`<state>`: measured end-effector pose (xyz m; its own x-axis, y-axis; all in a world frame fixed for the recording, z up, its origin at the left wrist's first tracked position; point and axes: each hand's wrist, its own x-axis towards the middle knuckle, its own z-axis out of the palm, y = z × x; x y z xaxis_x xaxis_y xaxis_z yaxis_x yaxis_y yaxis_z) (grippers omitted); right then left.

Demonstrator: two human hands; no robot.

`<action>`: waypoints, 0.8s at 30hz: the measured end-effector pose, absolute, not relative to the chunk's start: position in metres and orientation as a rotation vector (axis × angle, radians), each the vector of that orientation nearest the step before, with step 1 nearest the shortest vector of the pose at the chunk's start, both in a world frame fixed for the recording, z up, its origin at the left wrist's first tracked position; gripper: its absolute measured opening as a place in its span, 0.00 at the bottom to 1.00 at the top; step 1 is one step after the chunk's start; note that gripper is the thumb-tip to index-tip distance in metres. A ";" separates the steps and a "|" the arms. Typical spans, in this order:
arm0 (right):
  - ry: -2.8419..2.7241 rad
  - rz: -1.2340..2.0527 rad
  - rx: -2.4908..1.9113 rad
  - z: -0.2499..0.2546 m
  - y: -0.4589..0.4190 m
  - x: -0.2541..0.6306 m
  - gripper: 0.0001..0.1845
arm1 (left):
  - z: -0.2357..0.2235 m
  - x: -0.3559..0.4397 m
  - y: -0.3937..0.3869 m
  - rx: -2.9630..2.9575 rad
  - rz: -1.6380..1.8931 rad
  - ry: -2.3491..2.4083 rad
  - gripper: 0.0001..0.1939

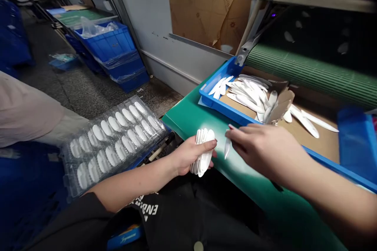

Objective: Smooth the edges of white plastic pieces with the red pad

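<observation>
My left hand [188, 155] is closed round a stack of white oval plastic pieces [203, 151], held on edge over the near corner of the green table [188, 115]. My right hand [262, 147] pinches one single white piece [227, 148] by its top, a little to the right of the stack. Just behind my right hand lies a blue tray [216, 104] lined with cardboard, and it holds several loose white pieces [250, 94].
A clear blister tray [113, 141] with white pieces in its pockets rests at my left. Another person's sleeve [26, 110] shows at the far left. Blue crates [113, 53] stand on the floor by the wall. A green ribbed conveyor belt [309, 72] runs behind the tray.
</observation>
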<state>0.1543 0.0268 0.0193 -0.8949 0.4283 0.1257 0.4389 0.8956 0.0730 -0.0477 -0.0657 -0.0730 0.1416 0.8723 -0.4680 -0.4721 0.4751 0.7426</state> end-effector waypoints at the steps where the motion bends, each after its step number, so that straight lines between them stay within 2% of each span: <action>1: -3.027 -0.187 -0.621 0.015 0.018 0.151 0.09 | -0.074 -0.045 -0.066 0.498 1.048 0.987 0.31; 7: -3.060 -0.196 -0.648 -0.009 0.001 0.139 0.10 | -0.073 -0.033 -0.070 0.629 1.119 0.920 0.32; 11: -2.849 -0.017 -0.694 -0.025 0.001 0.148 0.09 | -0.072 -0.034 -0.071 0.696 1.047 0.952 0.27; 14: -2.588 0.335 -0.798 -0.031 0.004 0.161 0.15 | -0.074 -0.036 -0.071 0.716 1.098 1.078 0.23; 19: -2.273 0.971 -1.121 -0.030 0.015 0.173 0.16 | -0.069 -0.041 -0.073 0.955 1.048 1.244 0.21; 24: -2.006 1.699 -0.969 -0.034 0.021 0.169 0.26 | -0.061 -0.042 -0.075 1.154 0.958 1.349 0.18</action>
<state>0.1687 0.0212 -0.0340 -0.7105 0.6831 -0.1689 0.2788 0.0529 -0.9589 -0.0420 -0.0753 -0.0610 0.0365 0.9761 -0.2141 0.1190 0.2085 0.9708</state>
